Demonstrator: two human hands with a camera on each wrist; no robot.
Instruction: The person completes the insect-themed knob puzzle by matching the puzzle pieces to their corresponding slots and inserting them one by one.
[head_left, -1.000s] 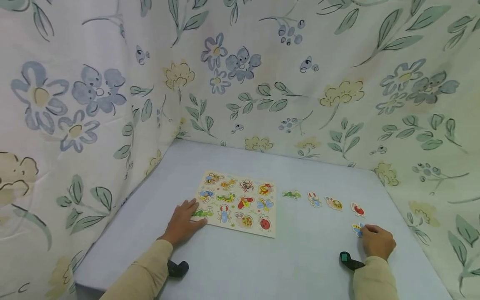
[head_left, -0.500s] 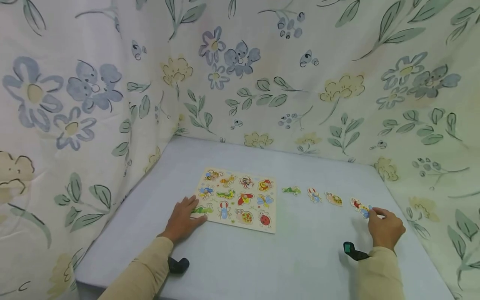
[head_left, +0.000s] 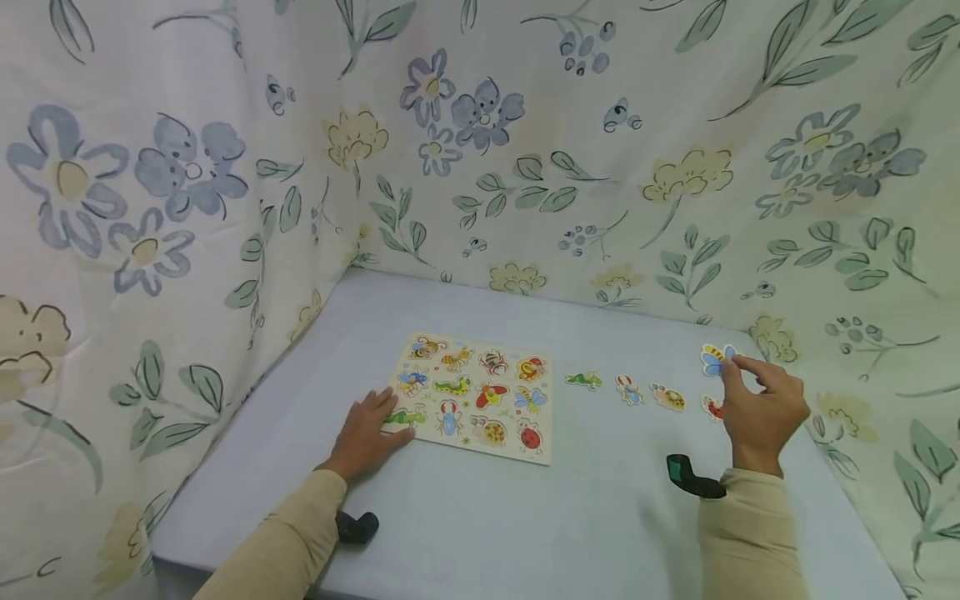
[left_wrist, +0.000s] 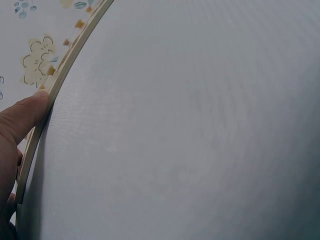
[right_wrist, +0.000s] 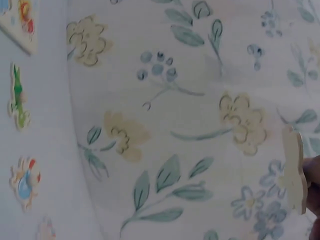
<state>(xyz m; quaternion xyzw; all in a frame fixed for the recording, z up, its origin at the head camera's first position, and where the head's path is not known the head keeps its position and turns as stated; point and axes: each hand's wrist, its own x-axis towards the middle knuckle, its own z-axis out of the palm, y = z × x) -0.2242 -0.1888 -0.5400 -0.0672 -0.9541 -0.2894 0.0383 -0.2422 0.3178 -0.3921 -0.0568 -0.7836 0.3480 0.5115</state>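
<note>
In the head view, my left hand rests with extended fingers at the near left corner of an insect puzzle board. Its thumb touches the board's edge in the left wrist view. At the far right, my right hand pinches a blue-winged insect puzzle piece with a yellow striped body, raised off the table. The right wrist view shows this piece edge-on. Just below it in the head view lies a red ladybird piece, partly hidden by my right hand.
Right of the board lie a green insect piece, a red-and-blue beetle piece and a spotted piece in a row. A floral curtain encloses the back and sides of the white table.
My right hand has lifted the blue-winged piece and carried it away from me, past the ladybird piece. The left hand stays at the board's corner.
</note>
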